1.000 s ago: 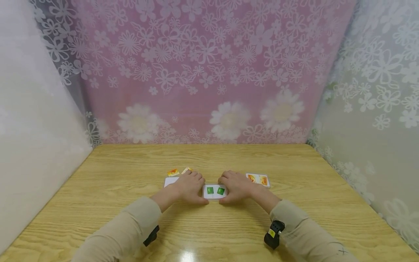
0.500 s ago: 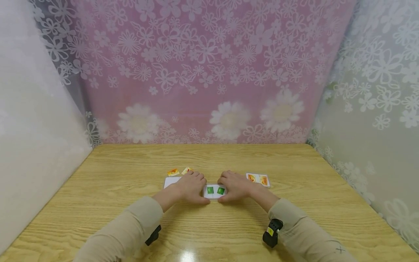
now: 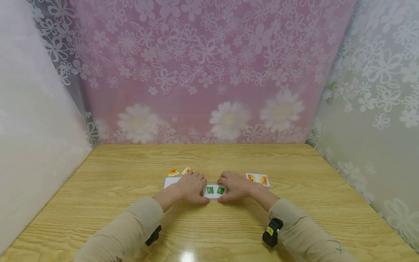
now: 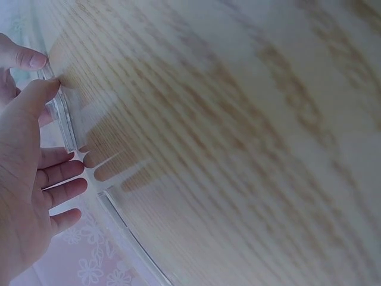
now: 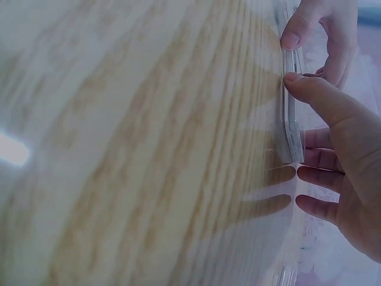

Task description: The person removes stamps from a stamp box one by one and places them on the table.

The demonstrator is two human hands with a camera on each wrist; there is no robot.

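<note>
So I'm pinching a flat white rectangular case (image 3: 215, 196) with clear plastic edges and two green squares (image 3: 210, 190), left hand (image 3: 191, 187) and right hand (image 3: 236, 186) at opposite ends, down on the yellowish wood-grain table (image 3: 212, 225).

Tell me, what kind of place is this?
Probably a filming booth, though I can't be sure: flowery sheets hang behind and beside a wood-grained table, and the person wears black camera-like wrist devices.
</note>
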